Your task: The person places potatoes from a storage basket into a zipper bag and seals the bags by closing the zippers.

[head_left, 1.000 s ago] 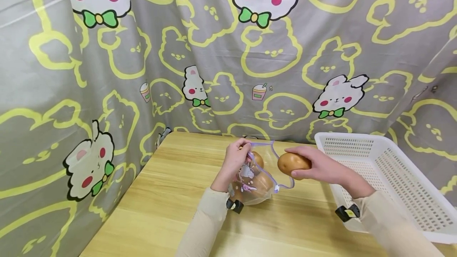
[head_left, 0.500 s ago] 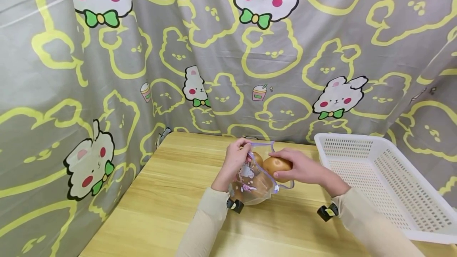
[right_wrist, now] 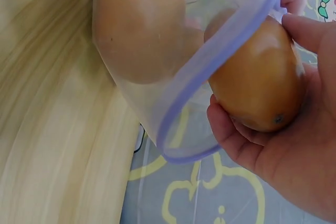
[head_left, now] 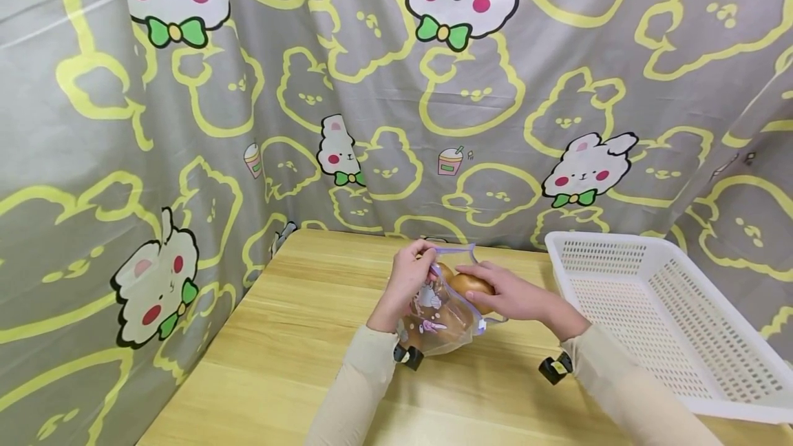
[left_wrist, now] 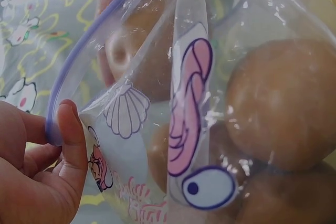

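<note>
Gripping item one, a potato (head_left: 472, 285), my right hand (head_left: 517, 296) curls around it at the mouth of the bag (head_left: 436, 315); my left hand (head_left: 405, 281) pinches the bag's purple zip rim and holds it open. Change noted: a second ago this potato was out beside the basket (head_left: 672, 308), now it sits at the rim, so I judge it nearly bagged. Potato: smooth, tan, oval, faintly glossy. Bag: thin clear plastic, crinkled, printed with shells and cartoon figures, other potatoes inside. Basket: white perforated plastic, rectangular. Table (head_left: 279, 363): pale wood grain. Backdrop: grey cloth printed with bunnies.
</note>
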A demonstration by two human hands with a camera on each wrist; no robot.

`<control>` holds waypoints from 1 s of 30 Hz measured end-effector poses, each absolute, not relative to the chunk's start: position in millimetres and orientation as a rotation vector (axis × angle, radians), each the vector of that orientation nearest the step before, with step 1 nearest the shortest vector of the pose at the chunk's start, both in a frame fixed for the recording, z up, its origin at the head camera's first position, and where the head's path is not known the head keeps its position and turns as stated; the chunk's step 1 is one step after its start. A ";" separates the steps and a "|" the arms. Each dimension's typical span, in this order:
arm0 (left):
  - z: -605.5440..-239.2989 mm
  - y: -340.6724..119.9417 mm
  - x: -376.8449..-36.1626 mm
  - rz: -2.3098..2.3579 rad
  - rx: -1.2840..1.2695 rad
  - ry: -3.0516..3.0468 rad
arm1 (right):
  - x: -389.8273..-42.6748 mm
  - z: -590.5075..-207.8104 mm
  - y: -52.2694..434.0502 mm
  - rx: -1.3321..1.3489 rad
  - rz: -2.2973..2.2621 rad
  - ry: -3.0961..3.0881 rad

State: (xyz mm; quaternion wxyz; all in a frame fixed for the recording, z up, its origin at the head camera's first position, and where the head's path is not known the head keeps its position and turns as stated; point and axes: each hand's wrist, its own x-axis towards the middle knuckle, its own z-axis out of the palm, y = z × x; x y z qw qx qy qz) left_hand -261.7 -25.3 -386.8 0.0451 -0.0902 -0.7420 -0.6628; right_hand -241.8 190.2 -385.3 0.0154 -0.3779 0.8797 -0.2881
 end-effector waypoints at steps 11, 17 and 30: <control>-385.9 -24.9 -261.5 -2.030 -0.268 -2.268 | -240.6 -384.5 186.1 -1.081 -1.014 2.628; -383.4 -25.0 -261.3 -2.043 -0.263 -2.255 | -242.9 -384.5 186.2 -1.079 -1.144 2.561; -380.5 -25.9 -262.8 -2.059 -0.266 -2.242 | -245.8 -384.5 186.4 -1.199 -1.027 2.713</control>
